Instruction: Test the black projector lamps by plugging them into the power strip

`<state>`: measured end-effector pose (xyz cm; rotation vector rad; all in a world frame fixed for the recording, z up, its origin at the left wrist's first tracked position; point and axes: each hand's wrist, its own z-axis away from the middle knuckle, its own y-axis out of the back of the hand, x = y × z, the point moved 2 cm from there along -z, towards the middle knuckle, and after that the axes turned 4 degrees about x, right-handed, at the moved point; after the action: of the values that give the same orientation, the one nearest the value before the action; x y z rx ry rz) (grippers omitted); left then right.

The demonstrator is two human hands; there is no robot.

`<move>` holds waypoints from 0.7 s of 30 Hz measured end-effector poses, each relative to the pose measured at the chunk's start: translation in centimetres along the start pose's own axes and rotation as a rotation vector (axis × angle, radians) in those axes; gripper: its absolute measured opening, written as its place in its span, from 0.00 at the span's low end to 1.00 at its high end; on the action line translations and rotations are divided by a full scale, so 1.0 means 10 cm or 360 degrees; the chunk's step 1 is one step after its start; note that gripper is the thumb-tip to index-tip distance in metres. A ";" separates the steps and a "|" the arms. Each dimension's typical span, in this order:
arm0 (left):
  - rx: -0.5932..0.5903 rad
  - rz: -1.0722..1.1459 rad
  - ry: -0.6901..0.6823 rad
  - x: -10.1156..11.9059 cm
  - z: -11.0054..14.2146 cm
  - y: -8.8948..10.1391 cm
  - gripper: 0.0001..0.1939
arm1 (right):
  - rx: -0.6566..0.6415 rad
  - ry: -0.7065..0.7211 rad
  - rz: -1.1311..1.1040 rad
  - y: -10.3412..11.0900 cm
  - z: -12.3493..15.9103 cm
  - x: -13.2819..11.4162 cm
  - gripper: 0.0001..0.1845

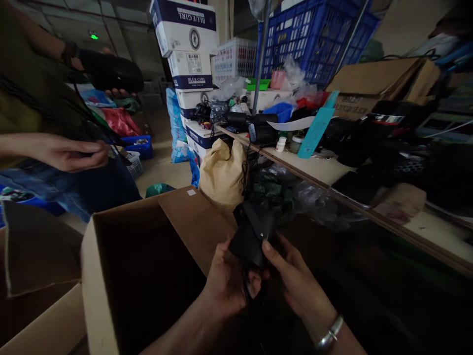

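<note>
A small black pouch (248,239) with a flap, a metal snap and a dark strap hanging below is in both my hands. My left hand (229,283) grips its lower left side, fingers curled beneath. On the other side my right hand (297,276), with a silver bracelet at the wrist, presses its thumb near the snap; its other fingers are partly behind the pouch. To the left of my hands an open cardboard box (99,276) shows a dark inside. A tan drawstring bag (223,172) stands just beyond the pouch.
A person at the left holds a black case (113,71). A shelf (318,175) with cluttered black items and a teal bottle-shaped object (318,125) runs along the right. White and blue cartons (190,64) are stacked behind; a blue crate (310,39) stands above.
</note>
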<state>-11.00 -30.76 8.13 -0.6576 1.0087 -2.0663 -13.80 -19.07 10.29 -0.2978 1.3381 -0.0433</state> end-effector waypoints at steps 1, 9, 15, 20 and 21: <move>-0.0030 0.0060 0.0029 -0.01 0.00 -0.01 0.38 | 0.0002 0.0019 -0.0014 -0.01 0.00 0.00 0.31; -0.0302 0.0467 -0.0217 0.21 0.07 -0.14 0.32 | -0.0155 0.0090 0.0275 -0.50 -0.12 -0.32 0.28; -0.0344 0.0487 -0.0450 0.57 0.28 -0.19 0.30 | -0.0266 0.0131 0.0410 -0.94 -0.27 -0.56 0.25; -0.0401 0.0450 -0.0614 0.79 0.37 -0.25 0.32 | -0.0317 0.0312 0.0605 -1.17 -0.36 -0.63 0.26; -0.0409 0.0448 -0.0680 0.84 0.38 -0.26 0.31 | -0.0339 0.0350 0.0644 -1.17 -0.38 -0.63 0.30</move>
<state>-14.35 -37.97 13.44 -0.9778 1.0499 -1.4828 -17.28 -29.79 18.36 -0.2000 1.6038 0.4185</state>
